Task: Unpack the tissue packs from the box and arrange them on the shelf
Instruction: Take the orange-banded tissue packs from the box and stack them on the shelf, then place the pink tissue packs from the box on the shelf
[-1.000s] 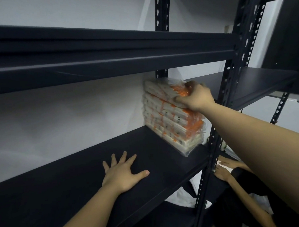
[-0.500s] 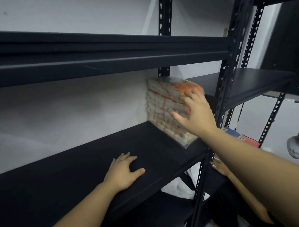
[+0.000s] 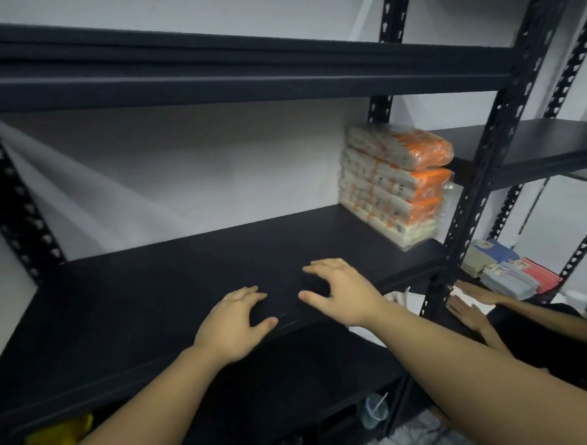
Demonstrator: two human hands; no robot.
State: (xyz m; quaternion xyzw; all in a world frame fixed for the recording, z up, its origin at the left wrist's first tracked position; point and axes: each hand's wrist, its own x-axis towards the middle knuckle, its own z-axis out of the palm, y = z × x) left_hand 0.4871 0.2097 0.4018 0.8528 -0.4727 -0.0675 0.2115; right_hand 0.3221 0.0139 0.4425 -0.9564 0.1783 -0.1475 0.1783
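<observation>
A bundle of orange-and-white tissue packs in clear wrap stands at the right end of the black shelf, against the upright post. No hand touches it. My left hand rests on the shelf's front part with fingers loosely bent and holds nothing. My right hand hovers or rests just to its right, fingers spread and slightly curved, with nothing in it. The box is not in view.
A second shelf board runs overhead. Black perforated posts stand at the right. Behind them another person's hands lie beside blue and red packs. A plastic cup and a yellow bag sit below.
My right hand has let go of the tissue bundle and drawn back left and down to the shelf's front, next to my left hand. The bundle stays at the shelf's right end.
</observation>
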